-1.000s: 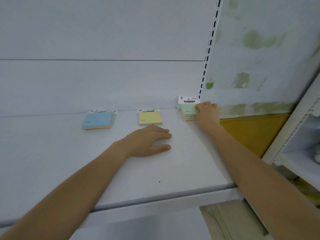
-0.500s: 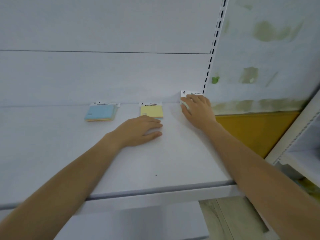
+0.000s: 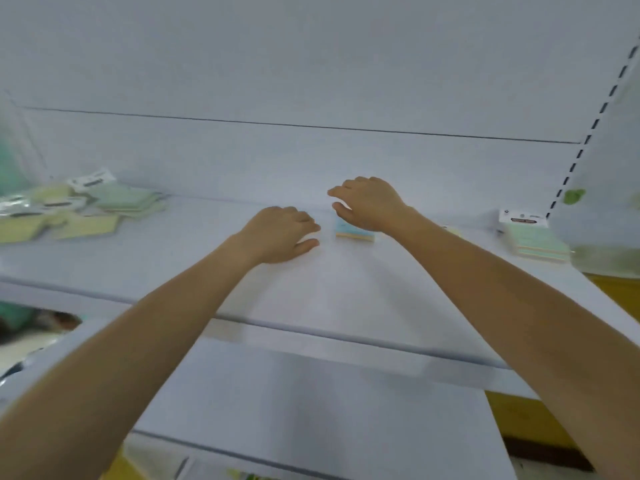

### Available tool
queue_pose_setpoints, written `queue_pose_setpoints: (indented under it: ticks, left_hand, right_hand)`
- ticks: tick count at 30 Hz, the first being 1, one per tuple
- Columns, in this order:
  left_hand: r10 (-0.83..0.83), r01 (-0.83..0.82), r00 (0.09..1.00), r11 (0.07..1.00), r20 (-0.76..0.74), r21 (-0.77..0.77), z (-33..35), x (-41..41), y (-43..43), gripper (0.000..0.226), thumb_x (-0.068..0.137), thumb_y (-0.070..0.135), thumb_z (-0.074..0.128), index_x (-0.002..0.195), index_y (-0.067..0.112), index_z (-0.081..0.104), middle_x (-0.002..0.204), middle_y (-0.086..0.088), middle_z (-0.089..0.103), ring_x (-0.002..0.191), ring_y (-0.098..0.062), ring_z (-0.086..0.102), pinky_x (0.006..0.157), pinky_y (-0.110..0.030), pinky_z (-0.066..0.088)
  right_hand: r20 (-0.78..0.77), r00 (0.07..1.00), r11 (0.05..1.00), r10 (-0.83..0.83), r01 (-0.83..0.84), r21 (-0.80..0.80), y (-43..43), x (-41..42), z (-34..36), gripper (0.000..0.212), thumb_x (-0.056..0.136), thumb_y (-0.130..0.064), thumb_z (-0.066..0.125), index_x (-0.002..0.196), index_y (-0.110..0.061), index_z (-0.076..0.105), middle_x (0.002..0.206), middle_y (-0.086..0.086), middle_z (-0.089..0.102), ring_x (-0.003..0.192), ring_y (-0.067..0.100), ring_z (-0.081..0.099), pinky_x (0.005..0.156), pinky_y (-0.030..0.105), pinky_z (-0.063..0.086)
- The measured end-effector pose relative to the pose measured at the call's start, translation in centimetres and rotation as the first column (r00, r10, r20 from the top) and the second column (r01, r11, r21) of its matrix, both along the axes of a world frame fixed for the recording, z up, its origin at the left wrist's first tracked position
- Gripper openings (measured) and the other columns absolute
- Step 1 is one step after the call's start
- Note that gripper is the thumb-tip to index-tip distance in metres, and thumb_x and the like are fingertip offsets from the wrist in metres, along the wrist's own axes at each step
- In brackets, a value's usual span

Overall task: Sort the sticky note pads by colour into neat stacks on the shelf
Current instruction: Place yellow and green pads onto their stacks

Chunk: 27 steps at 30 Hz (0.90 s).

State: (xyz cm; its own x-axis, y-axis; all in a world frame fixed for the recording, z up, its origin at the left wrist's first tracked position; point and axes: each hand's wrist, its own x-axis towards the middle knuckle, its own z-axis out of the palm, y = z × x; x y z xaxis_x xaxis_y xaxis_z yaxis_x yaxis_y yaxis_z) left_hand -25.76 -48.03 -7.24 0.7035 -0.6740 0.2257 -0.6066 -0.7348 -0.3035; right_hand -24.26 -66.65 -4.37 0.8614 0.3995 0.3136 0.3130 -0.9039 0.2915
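From the head camera, the left hand (image 3: 280, 235) lies palm-down on the white shelf (image 3: 346, 292), fingers relaxed and holding nothing. The right hand (image 3: 370, 202) is spread loosely over the blue pad (image 3: 353, 233) just beside it, though contact cannot be told. A green stack (image 3: 535, 242) sits at the shelf's right end near the slotted upright (image 3: 585, 140), and a blurred jumble of green and yellow pads (image 3: 83, 211) lies at the far left.

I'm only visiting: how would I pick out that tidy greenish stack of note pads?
Follow the white shelf to its right end, where a black-slotted upright rises. The green stack sits at its foot, a white header card at its back. Unlike the lone blue pad mid-shelf and the jumbled pile at the left, it is squared up, several pads high.
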Motion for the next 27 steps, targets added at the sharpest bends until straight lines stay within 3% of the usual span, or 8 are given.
queue_pose_setpoints:
  ticks: [6, 11, 13, 20, 27]
  left_hand:
    - [0.319, -0.314, 0.945, 0.947, 0.07, -0.069, 0.5, 0.0, 16.5, 0.044, 0.096, 0.037, 0.036, 0.134, 0.016, 0.045, 0.138, -0.008, 0.051, 0.125, -0.03, 0.047, 0.097, -0.039, 0.039]
    - [0.523, -0.512, 0.853, 0.837, 0.003, -0.193, 0.3, 0.3, 27.4, 0.045, 0.096, 0.035, 0.037, 0.135, 0.014, 0.045, 0.137, -0.012, 0.05, 0.127, -0.03, 0.045, 0.099, -0.043, 0.04]
    - [0.568, -0.562, 0.823, 0.805, -0.028, -0.188, -0.2, 0.8, 30.7, 0.045, 0.096, 0.035, 0.036, 0.136, 0.015, 0.043, 0.14, -0.011, 0.048, 0.129, -0.03, 0.044, 0.1, -0.043, 0.039]
    - [0.683, -0.68, 0.728, 0.71, -0.054, -0.186, -1.1, 5.0, 38.9, 0.043, 0.097, 0.034, 0.032, 0.134, 0.017, 0.046, 0.139, -0.01, 0.049, 0.128, -0.03, 0.043, 0.1, -0.044, 0.039]
    - [0.724, -0.724, 0.686, 0.666, -0.078, -0.183, -1.6, 10.8, 44.4, 0.042, 0.099, 0.031, 0.028, 0.134, 0.016, 0.045, 0.138, -0.012, 0.048, 0.128, -0.031, 0.044, 0.1, -0.043, 0.039]
  right_hand:
    - [-0.016, 0.995, 0.99, 0.101, -0.099, 0.101, 15.0, 1.0, -0.3, 0.042, 0.097, -0.03, 0.031, 0.136, -0.018, 0.039, 0.132, 0.009, 0.052, 0.122, 0.028, 0.047, 0.098, 0.039, 0.038]
    - [-0.132, 0.977, 0.925, 0.166, -0.108, 0.363, 25.0, 2.4, -1.3, 0.043, 0.097, -0.034, 0.032, 0.138, -0.022, 0.036, 0.136, 0.005, 0.05, 0.126, 0.025, 0.046, 0.102, 0.039, 0.038]
    - [-0.163, 0.967, 0.901, 0.197, -0.113, 0.418, 28.3, 3.4, -1.9, 0.043, 0.097, -0.034, 0.032, 0.138, -0.022, 0.037, 0.136, 0.006, 0.05, 0.125, 0.026, 0.047, 0.101, 0.039, 0.039]
    - [-0.166, 0.959, 0.908, 0.231, -0.151, 0.39, 36.1, 9.8, -2.6, 0.042, 0.096, -0.033, 0.034, 0.136, -0.02, 0.04, 0.132, 0.009, 0.051, 0.121, 0.028, 0.049, 0.095, 0.039, 0.041]
    - [-0.189, 0.978, 0.89, 0.085, 0.011, 0.455, 39.8, 16.6, -3.1, 0.048, 0.092, -0.045, 0.04, 0.131, -0.017, 0.046, 0.131, 0.014, 0.048, 0.121, 0.032, 0.046, 0.096, 0.041, 0.041]
